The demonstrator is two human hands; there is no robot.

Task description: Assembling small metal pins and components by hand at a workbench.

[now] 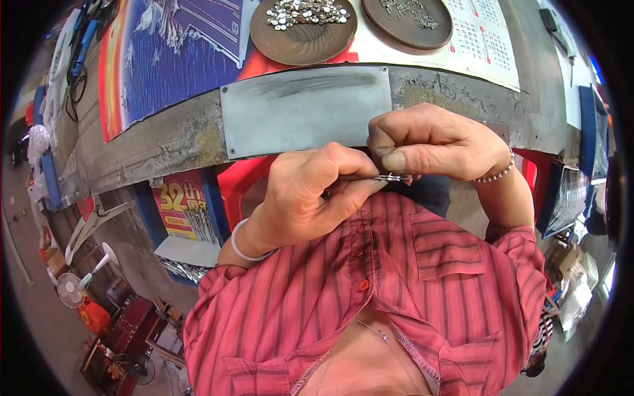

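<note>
A slim, silvery metal piece (394,177) is held in front of my chest, just off the near table edge. Thumb and forefinger of my left hand (317,188) pinch its left end. My right hand (442,145) is closed above its right end, with the thumb pressed against the curled forefinger. Whatever those right fingers grip is too small and hidden to name. Beyond my hands, a brown round plate (300,51) bears a heap of small shiny discs (307,12). Beside it, a second dark plate (422,41) carries scattered little metal pins (411,10).
A smooth grey sheet (300,109) is fixed along the worn table edge (158,153). A blue poster (172,72) and a calendar sheet (485,46) lie under the plates. Below the table hang blue bins (142,204) with thin metal parts. Part of a red stool (239,188) shows behind my left wrist.
</note>
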